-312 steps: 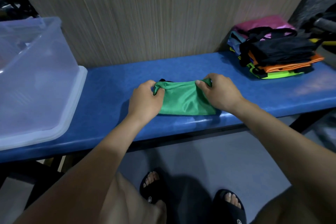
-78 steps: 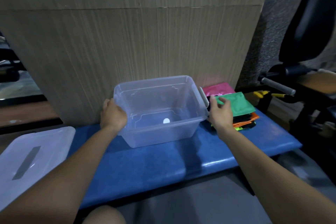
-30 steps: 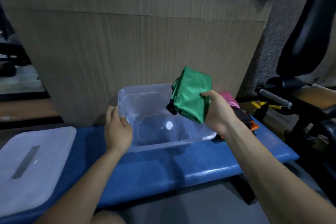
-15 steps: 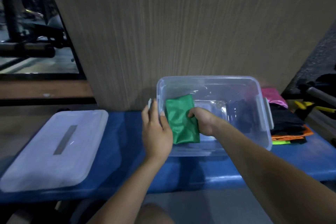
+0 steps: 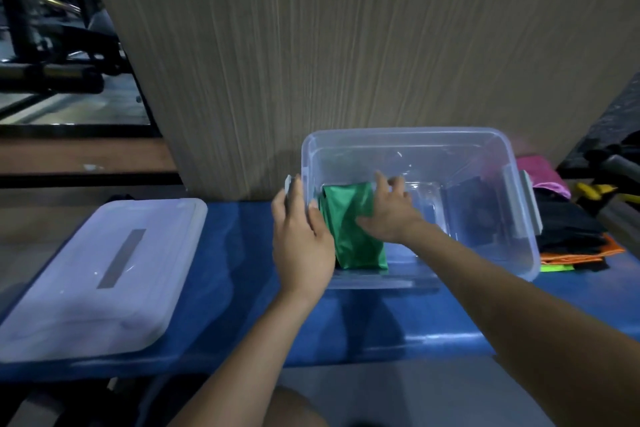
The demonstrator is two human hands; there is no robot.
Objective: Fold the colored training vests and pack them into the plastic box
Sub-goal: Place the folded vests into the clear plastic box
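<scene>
Green vest [image 5: 353, 229] lies in our box [image 5: 408, 135]; our right hand [image 5: 389, 215] presses it with straight fingers [image 5: 381, 184], our left hand [image 5: 301, 236] rests flat on the box's side.

Vest stack [image 5: 571, 236] half hidden (behind box [image 5: 519, 253]).

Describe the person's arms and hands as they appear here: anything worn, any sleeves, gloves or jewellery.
Both forearms are bare as far as the frame shows, with no sleeves in view. The left hand and the right hand wear no gloves, and no rings, watch or wristbands can be made out. The dim light hides finer detail such as the nails.
</scene>
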